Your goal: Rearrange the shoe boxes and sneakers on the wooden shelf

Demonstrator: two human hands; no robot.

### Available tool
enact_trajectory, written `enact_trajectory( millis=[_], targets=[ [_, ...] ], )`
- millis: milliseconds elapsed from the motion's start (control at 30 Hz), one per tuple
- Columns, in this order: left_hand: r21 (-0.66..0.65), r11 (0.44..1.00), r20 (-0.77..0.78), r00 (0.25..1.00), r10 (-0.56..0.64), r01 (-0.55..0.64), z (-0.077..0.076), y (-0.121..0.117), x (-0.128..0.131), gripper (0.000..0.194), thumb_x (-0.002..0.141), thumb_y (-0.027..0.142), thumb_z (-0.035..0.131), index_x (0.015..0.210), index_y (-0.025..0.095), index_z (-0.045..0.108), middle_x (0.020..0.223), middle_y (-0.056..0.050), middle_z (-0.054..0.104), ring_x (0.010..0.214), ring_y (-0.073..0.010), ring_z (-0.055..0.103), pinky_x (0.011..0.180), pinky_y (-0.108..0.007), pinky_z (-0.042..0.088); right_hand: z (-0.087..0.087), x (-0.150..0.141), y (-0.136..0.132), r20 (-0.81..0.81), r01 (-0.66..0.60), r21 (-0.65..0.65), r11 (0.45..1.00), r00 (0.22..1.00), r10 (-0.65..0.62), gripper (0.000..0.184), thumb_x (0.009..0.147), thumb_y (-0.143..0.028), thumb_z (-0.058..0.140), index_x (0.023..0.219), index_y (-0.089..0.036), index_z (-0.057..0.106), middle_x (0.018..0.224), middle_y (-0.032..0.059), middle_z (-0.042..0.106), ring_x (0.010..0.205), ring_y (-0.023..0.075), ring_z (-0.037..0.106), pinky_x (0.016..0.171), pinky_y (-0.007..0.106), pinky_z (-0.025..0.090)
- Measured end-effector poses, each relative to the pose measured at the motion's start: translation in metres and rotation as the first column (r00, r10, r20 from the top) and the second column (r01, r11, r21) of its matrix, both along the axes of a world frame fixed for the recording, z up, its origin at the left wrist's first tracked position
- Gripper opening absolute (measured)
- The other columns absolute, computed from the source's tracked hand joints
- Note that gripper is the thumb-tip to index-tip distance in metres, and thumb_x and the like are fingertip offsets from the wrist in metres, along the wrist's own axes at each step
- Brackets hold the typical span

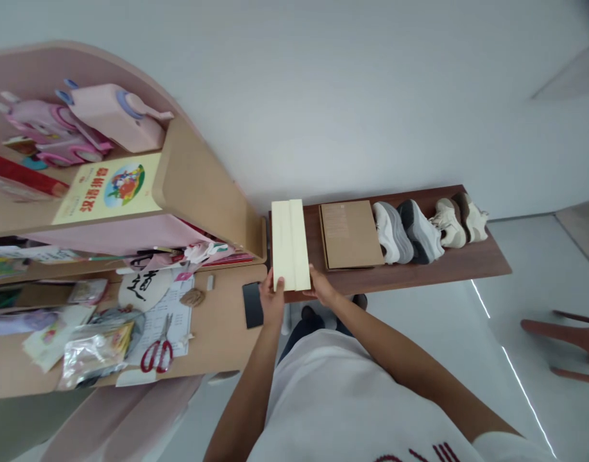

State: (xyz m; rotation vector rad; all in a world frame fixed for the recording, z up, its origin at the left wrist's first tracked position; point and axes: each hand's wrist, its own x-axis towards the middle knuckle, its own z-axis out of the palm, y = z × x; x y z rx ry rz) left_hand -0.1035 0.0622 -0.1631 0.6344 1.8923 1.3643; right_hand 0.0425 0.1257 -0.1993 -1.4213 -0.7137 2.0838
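Observation:
A pale yellow flat box (290,244) lies at the left end of a dark wooden shelf (448,266). My left hand (272,300) grips its near left corner. My right hand (321,287) holds its near right corner. Both arms reach forward from my white shirt. A brown cardboard box (351,233) lies flat just right of the pale box, a small gap between them.
Two pairs of sneakers (426,228) stand on the shelf's right half. To the left, a cluttered desk (217,321) carries red scissors (158,351), papers, a black phone (252,305) and a pink bookshelf unit (188,179). A chair's legs (568,340) show at right.

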Motion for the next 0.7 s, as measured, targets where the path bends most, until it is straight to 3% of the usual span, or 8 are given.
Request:
enact_trajectory(
  millis=[100, 200, 300, 367, 433, 533, 633, 700],
  targets=[
    [-0.019, 0.985, -0.253, 0.952, -0.173, 0.174, 0.012, -0.007, 0.026, 0.056, 0.092, 0.052, 0.061, 0.141, 0.025, 0.057, 0.151, -0.011, 0.049, 0.145, -0.0267, 0.039, 0.123, -0.04, 0.026, 0.005, 0.001, 0.0, -0.078, -0.029, -0.074, 0.997, 0.997, 0.024, 0.059, 0.092, -0.072, 0.047, 0.12, -0.024, 0.066, 0.11, 0.01, 0.075, 0.102, 0.0254, 0.07, 0.089, 0.046, 0.056],
    [-0.092, 0.939, -0.354, 0.871, -0.341, 0.33, 0.012, -0.01, 0.053, 0.06, 0.096, 0.049, 0.052, 0.151, 0.024, 0.046, 0.161, -0.011, 0.037, 0.153, -0.0265, 0.024, 0.126, -0.043, 0.017, 0.002, 0.006, 0.008, -0.021, 0.02, -0.103, 0.994, 1.0, -0.022, 0.051, 0.094, -0.066, 0.048, 0.116, -0.022, 0.065, 0.106, 0.0096, 0.075, 0.097, 0.0239, 0.071, 0.085, 0.043, 0.057],
    [-0.165, 0.867, -0.335, 0.8, -0.498, 0.471, 0.002, -0.013, 0.073, 0.063, 0.096, 0.046, 0.049, 0.153, 0.021, 0.042, 0.164, -0.012, 0.033, 0.156, -0.0268, 0.017, 0.126, -0.047, 0.013, -0.009, 0.009, 0.016, 0.155, 0.127, -0.09, 0.988, 0.982, -0.112, 0.041, 0.093, -0.057, 0.055, 0.109, -0.021, 0.066, 0.108, 0.0102, 0.075, 0.099, 0.0235, 0.069, 0.084, 0.04, 0.057],
    [-0.175, 0.831, -0.245, 0.795, -0.556, 0.527, -0.007, -0.014, 0.076, 0.06, 0.096, 0.046, 0.049, 0.15, 0.021, 0.045, 0.161, -0.012, 0.039, 0.153, -0.0267, 0.025, 0.126, -0.046, 0.018, -0.017, 0.01, 0.015, 0.229, 0.184, -0.046, 0.982, 0.959, -0.169, 0.039, 0.09, -0.056, 0.058, 0.105, -0.022, 0.068, 0.112, 0.0093, 0.074, 0.105, 0.0234, 0.067, 0.086, 0.037, 0.056],
    [-0.173, 0.866, -0.185, 0.848, -0.496, 0.469, -0.014, -0.016, 0.067, 0.053, 0.096, 0.045, 0.048, 0.144, 0.022, 0.051, 0.154, -0.012, 0.047, 0.148, -0.0262, 0.036, 0.124, -0.044, 0.023, -0.024, 0.013, 0.009, 0.257, 0.21, -0.024, 0.977, 0.946, -0.197, 0.038, 0.088, -0.057, 0.059, 0.104, -0.025, 0.069, 0.115, 0.0075, 0.073, 0.111, 0.0233, 0.065, 0.087, 0.036, 0.055],
    [-0.179, 0.969, -0.259, 0.942, -0.214, 0.171, -0.023, -0.016, 0.036, 0.045, 0.094, 0.043, 0.053, 0.132, 0.021, 0.059, 0.145, -0.016, 0.054, 0.145, -0.0287, 0.038, 0.124, -0.046, 0.023, -0.031, 0.02, -0.004, 0.295, 0.167, -0.023, 0.986, 0.943, -0.153, 0.038, 0.084, -0.056, 0.063, 0.107, -0.027, 0.071, 0.118, 0.0062, 0.072, 0.113, 0.0236, 0.064, 0.089, 0.038, 0.055],
    [-0.225, 0.969, -0.263, 0.964, 0.042, -0.103, -0.033, -0.011, 0.0, 0.05, 0.087, 0.043, 0.065, 0.129, 0.017, 0.058, 0.143, -0.019, 0.054, 0.149, -0.0339, 0.032, 0.122, -0.052, 0.023, -0.034, 0.026, -0.01, 0.299, 0.065, 0.025, 0.998, 0.952, -0.07, 0.042, 0.08, -0.056, 0.069, 0.11, -0.026, 0.072, 0.116, 0.0068, 0.072, 0.114, 0.0248, 0.063, 0.094, 0.042, 0.053],
    [-0.265, 0.958, -0.064, 0.994, 0.09, -0.104, -0.041, -0.006, -0.018, 0.047, 0.084, 0.046, 0.07, 0.123, 0.02, 0.062, 0.138, -0.017, 0.06, 0.145, -0.0338, 0.039, 0.12, -0.047, 0.03, -0.036, 0.027, -0.009, 0.304, 0.005, 0.078, 0.997, 0.952, -0.029, 0.044, 0.077, -0.057, 0.071, 0.106, -0.024, 0.073, 0.114, 0.008, 0.073, 0.114, 0.0263, 0.063, 0.096, 0.045, 0.052]
  ],
)
